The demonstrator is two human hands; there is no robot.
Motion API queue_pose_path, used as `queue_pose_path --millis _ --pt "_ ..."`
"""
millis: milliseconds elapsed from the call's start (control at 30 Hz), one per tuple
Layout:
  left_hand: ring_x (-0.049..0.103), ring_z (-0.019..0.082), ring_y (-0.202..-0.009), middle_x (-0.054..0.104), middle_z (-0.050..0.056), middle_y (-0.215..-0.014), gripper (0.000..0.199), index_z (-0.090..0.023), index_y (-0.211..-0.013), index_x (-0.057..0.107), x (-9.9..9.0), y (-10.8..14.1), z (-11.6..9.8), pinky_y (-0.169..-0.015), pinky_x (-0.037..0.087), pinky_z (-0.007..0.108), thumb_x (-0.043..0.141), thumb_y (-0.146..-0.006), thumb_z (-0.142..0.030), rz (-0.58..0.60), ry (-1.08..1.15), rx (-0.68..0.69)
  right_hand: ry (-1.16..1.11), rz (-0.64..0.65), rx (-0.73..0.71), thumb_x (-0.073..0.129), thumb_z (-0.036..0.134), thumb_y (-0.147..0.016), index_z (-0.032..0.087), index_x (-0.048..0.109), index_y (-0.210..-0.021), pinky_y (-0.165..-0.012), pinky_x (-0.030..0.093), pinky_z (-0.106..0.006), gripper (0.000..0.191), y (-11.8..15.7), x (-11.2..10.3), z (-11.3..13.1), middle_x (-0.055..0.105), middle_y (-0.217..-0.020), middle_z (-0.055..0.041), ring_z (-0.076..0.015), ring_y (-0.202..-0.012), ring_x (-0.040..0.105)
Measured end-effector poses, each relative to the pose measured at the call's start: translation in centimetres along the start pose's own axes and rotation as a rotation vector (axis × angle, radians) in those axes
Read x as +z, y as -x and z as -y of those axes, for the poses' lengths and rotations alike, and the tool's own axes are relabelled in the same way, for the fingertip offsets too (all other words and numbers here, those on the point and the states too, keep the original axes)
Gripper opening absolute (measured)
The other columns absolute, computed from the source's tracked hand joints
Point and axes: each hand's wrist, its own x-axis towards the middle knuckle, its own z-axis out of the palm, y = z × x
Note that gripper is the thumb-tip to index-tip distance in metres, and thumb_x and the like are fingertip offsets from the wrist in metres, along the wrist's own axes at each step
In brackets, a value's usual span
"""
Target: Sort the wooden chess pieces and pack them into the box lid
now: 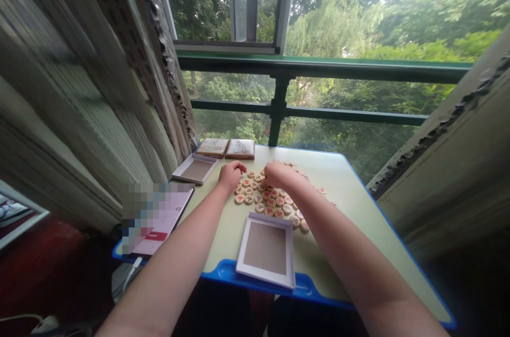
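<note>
Many round wooden Chinese chess pieces (271,202), marked with red or dark characters, lie spread over the pale table (338,177). At the left edge of the spread is my left hand (230,175), fingers curled in; whether something is between them is hidden. My right hand (278,173) reaches down onto the far part of the pieces, its fingers bent together and mostly covered by the hand itself. One piece shows close by its fingertips. A shallow white open box (265,249) with a grey-brown bottom lies nearest to me, in front of the pieces.
Another shallow box (195,169) lies at the back left, beside two flat picture-covered boxes (240,149). A partly blurred tablet-like device (163,225) rests at the left edge, near a white cable (131,272). Curtains flank the table; a green railing (319,67) runs behind it.
</note>
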Motion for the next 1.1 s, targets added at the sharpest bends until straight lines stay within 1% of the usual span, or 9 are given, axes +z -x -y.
queue_pose_path --millis 333,467,600,667,733,800,867,1000,1100 --pt "0.056 0.015 -0.064 0.066 0.003 -0.067 0.027 -0.016 -0.064 0.064 0.5 -0.5 -0.1 -0.06 0.044 0.026 0.038 -0.06 -0.012 0.038 0.008 0.009 -0.03 -0.022 -0.028 0.058 0.029 -0.073 0.014 0.07 -0.092 -0.062 0.045 -0.024 0.027 -0.9 1.0 -1.0 0.069 -0.087 -0.0128 -0.0197 -0.074 0.063" --pt "0.057 0.015 -0.065 0.066 0.003 -0.067 0.027 -0.017 -0.064 0.064 0.3 -0.5 0.0 -0.062 0.044 0.027 0.038 -0.06 -0.011 0.027 0.0 0.022 -0.045 -0.036 -0.071 0.059 0.029 -0.073 0.018 0.069 -0.091 -0.058 0.041 -0.021 0.023 -0.4 0.4 -1.5 0.069 -0.087 -0.0081 -0.0163 -0.072 0.061" --pt "0.056 0.015 -0.064 0.066 0.003 -0.068 0.027 -0.017 -0.065 0.064 0.0 -0.4 -0.2 -0.062 0.044 0.026 0.038 -0.061 -0.012 0.005 -0.008 0.039 -0.088 -0.111 -0.125 0.059 0.032 -0.074 0.017 0.067 -0.089 -0.054 0.037 -0.02 0.022 1.9 -2.0 -1.2 0.068 -0.086 -0.0047 -0.0138 -0.07 0.059" --pt "0.056 0.014 -0.062 0.066 0.002 -0.068 0.027 -0.017 -0.066 0.064 0.0 -0.2 -0.7 -0.061 0.044 0.026 0.038 -0.064 -0.015 0.019 -0.017 0.051 -0.133 -0.153 -0.2 0.061 0.032 -0.074 0.017 0.067 -0.086 -0.054 0.036 -0.02 0.02 3.9 -3.1 -0.7 0.067 -0.08 -0.003 -0.0119 -0.065 0.057" --pt "0.056 0.014 -0.062 0.066 0.002 -0.066 0.026 -0.017 -0.065 0.064 0.1 0.1 -1.2 -0.061 0.043 0.026 0.038 -0.068 -0.017 0.038 -0.059 0.11 -0.219 -0.165 -0.3 0.062 0.032 -0.074 0.019 0.066 -0.088 -0.054 0.036 -0.019 0.02 6.2 -3.2 -0.1 0.066 -0.077 -0.0012 -0.0098 -0.062 0.055" --pt "0.056 0.015 -0.064 0.065 0.001 -0.064 0.026 -0.018 -0.064 0.063 0.2 0.4 -1.8 -0.062 0.042 0.025 0.038 -0.07 -0.019 0.057 -0.134 0.215 -0.317 -0.168 -0.421 0.062 0.029 -0.075 0.019 0.066 -0.088 -0.055 0.036 -0.018 0.017 8.1 -2.1 0.6 0.066 -0.076 -0.0003 -0.0086 -0.062 0.055" --pt "0.055 0.014 -0.061 0.063 0.001 -0.061 0.025 -0.018 -0.063 0.063 0.3 0.6 -2.1 -0.061 0.041 0.025 0.039 -0.07 -0.019 0.075 -0.222 0.266 -0.401 -0.198 -0.497 0.06 0.027 -0.077 0.019 0.066 -0.084 -0.056 0.036 -0.018 0.013 9.4 0.0 1.2 0.065 -0.076 -0.0001 -0.0082 -0.062 0.054" --pt "0.056 0.015 -0.063 0.064 0.001 -0.063 0.027 -0.018 -0.064 0.064 -0.1 0.7 -2.2 -0.062 0.042 0.025 0.038 -0.071 -0.02 0.082 -0.312 0.286 -0.534 -0.296 -0.48 0.056 0.023 -0.08 0.018 0.067 -0.087 -0.062 0.039 -0.02 0.014 9.8 4.4 1.5 0.066 -0.081 -0.0025 -0.0098 -0.068 0.055" --pt "0.057 0.015 -0.064 0.065 0.001 -0.064 0.028 -0.018 -0.064 0.064 -0.4 0.7 -2.0 -0.062 0.042 0.025 0.037 -0.071 -0.021 0.063 -0.332 0.28 -0.562 -0.359 -0.473 0.055 0.018 -0.08 0.017 0.068 -0.088 -0.065 0.04 -0.022 0.016 9.4 5.8 1.2 0.067 -0.082 -0.0042 -0.0113 -0.071 0.056"
